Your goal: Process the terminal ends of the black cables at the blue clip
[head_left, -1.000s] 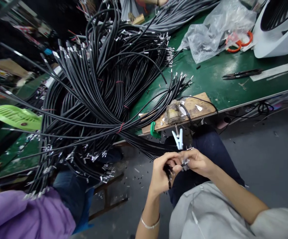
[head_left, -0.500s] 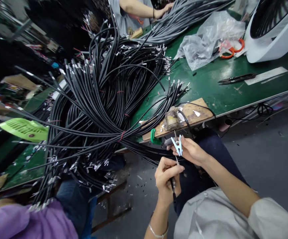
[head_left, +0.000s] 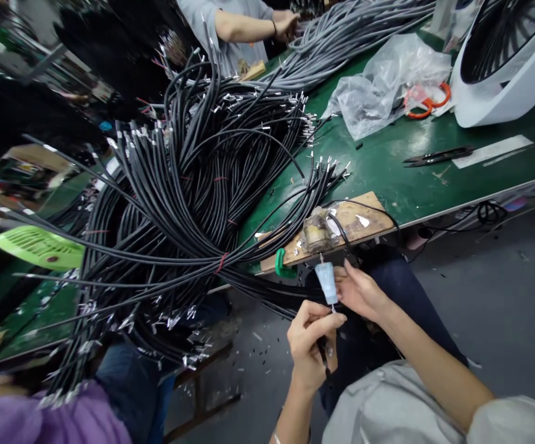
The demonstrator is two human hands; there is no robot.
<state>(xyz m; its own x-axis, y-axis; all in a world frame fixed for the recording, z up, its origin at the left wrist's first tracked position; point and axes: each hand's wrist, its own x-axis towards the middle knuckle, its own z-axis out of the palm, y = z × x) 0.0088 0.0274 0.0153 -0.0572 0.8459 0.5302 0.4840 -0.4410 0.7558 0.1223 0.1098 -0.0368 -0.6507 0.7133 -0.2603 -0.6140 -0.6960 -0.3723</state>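
My left hand (head_left: 312,342) pinches a black cable (head_left: 325,359), whose thin bare end points up at a light blue clip (head_left: 326,283). The clip sits on the shaft of a small taped motor (head_left: 317,234) and looks like a blurred cone, as if spinning. Just right of the clip, my right hand (head_left: 362,291) has its fingers apart and holds nothing visible. Under the motor lies a wooden board (head_left: 364,213) on the table edge, with a green clamp (head_left: 285,264) at its left.
A big heap of black cables (head_left: 193,185) covers the table's left. Orange-handled scissors (head_left: 427,105), a plastic bag (head_left: 383,86), thread snips (head_left: 438,156) and a white fan (head_left: 503,68) lie beyond. A co-worker's hands (head_left: 288,26) touch grey cables (head_left: 355,43); another person's purple sleeve (head_left: 55,416) shows lower left.
My right hand has let go of the clip and opened beside it. The clip went from a clear, still shape to a blurred cone. The far co-worker's hand moved left.
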